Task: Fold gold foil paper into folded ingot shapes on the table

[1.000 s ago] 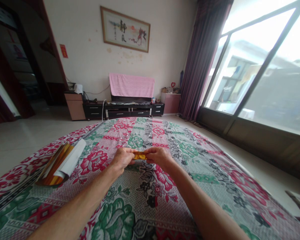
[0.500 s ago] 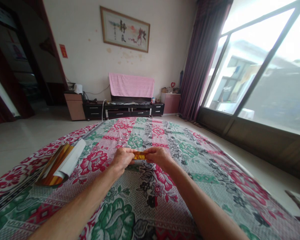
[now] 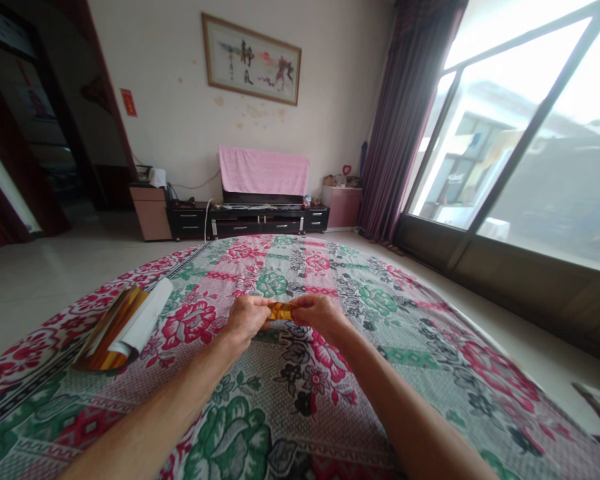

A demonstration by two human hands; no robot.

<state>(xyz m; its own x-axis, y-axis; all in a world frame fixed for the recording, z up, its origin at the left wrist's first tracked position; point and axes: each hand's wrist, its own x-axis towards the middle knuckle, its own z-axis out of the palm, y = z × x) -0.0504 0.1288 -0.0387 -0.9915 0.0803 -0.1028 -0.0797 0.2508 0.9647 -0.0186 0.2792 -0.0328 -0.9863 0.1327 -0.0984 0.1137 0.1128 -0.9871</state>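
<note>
A small folded piece of shiny gold paper [image 3: 281, 311] is stretched between my two hands, above the flowered cloth on the table. My left hand [image 3: 249, 316] pinches its left end, and my right hand [image 3: 316, 311] pinches its right end. The fingertips cover both ends of the paper. To the left, a curled stack of gold and white sheets [image 3: 125, 328] lies on the cloth, apart from my hands.
The round table wears a patterned red, green and grey cloth [image 3: 230, 433]. Beyond it stand a low black cabinet [image 3: 257, 223] and a screen under a pink towel [image 3: 264, 171]. A dark chair edge [image 3: 597, 407] shows at the right.
</note>
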